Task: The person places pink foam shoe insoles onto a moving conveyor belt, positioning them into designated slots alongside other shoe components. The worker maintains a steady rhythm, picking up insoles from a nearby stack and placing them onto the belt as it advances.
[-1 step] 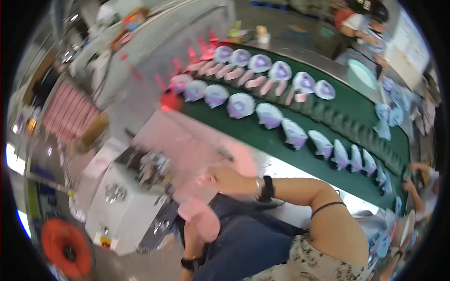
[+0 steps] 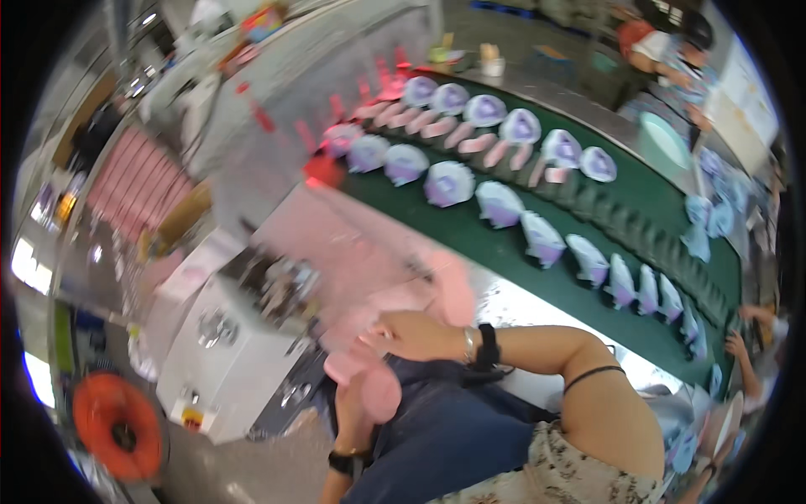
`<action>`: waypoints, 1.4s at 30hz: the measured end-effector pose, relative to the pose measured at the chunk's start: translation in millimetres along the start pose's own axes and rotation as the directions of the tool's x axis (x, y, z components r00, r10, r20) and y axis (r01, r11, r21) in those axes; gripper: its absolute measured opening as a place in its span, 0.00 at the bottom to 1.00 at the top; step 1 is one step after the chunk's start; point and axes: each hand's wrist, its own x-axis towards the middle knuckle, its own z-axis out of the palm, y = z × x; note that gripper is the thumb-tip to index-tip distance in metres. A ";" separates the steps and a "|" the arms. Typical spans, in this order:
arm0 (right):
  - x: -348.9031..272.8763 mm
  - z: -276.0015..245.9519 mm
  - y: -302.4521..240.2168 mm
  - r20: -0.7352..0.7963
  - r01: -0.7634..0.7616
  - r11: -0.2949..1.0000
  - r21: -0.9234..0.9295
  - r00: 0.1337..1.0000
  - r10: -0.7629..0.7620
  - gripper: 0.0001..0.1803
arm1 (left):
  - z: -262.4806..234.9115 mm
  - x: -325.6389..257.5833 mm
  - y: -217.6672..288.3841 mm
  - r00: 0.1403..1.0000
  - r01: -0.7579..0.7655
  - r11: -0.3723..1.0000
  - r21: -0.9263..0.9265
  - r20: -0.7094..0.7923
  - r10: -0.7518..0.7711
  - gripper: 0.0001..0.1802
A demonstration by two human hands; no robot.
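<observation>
Now your right hand (image 2: 416,334) curls, grip half closed, over a pink piece (image 2: 457,290) at the worktop's (image 2: 336,235) edge; your left hand (image 2: 357,403) below clasps a pink pad (image 2: 379,393), nearer your lap.

one head-worn fisheye view looks down, tilted, over the green conveyor belt (image 2: 504,244).
</observation>
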 end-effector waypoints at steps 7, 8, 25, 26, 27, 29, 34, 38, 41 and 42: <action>19.5 64.8 31.8 0.010 -0.223 0.964 0.141 0.974 0.224 0.14 | 0.1 -15.2 41.7 0.999 -0.039 0.980 -0.194 -0.042 0.031 0.24; 33.5 67.9 48.2 -0.054 -0.225 0.956 0.187 0.970 0.238 0.14 | -7.2 -16.8 40.8 0.999 -0.007 0.977 -0.213 -0.033 0.000 0.25; 166.6 31.2 21.3 -0.330 0.096 0.809 -0.580 0.880 -0.341 0.13 | -61.7 -52.2 13.0 0.982 0.174 0.947 -0.270 -0.018 -0.186 0.29; 172.0 31.3 25.1 -0.313 0.063 0.787 -0.613 0.896 -0.315 0.14 | -60.2 -54.2 16.2 0.983 0.165 0.948 -0.272 -0.031 -0.180 0.29; 179.8 39.6 36.8 -0.320 -0.045 0.859 -0.509 0.937 -0.141 0.15 | -59.9 -57.0 17.9 0.985 0.141 0.947 -0.290 -0.054 -0.163 0.28; 197.6 55.4 57.1 -0.278 -0.294 0.912 -0.287 0.936 0.214 0.17 | -60.6 -58.4 20.5 0.987 0.098 0.945 -0.313 -0.088 -0.132 0.26; 227.3 58.6 62.4 -0.360 -0.371 0.922 0.108 0.850 0.384 0.21 | -70.7 -54.0 17.4 0.977 0.069 0.963 -0.260 -0.177 -0.118 0.25; 198.9 -6.3 41.9 -0.343 -0.231 0.855 0.464 0.843 0.413 0.18 | -102.5 -28.5 -29.7 0.987 0.031 0.969 -0.245 -0.148 -0.069 0.25; 144.6 -94.7 66.5 -0.462 -0.168 0.861 0.480 0.786 0.411 0.13 | -67.4 -32.0 -3.1 0.987 0.126 0.936 -0.329 0.141 -0.084 0.24; 120.2 -125.5 79.6 -0.507 -0.175 0.859 0.481 0.744 0.435 0.13 | -62.0 -30.2 -4.3 0.986 0.154 0.939 -0.307 0.103 -0.128 0.25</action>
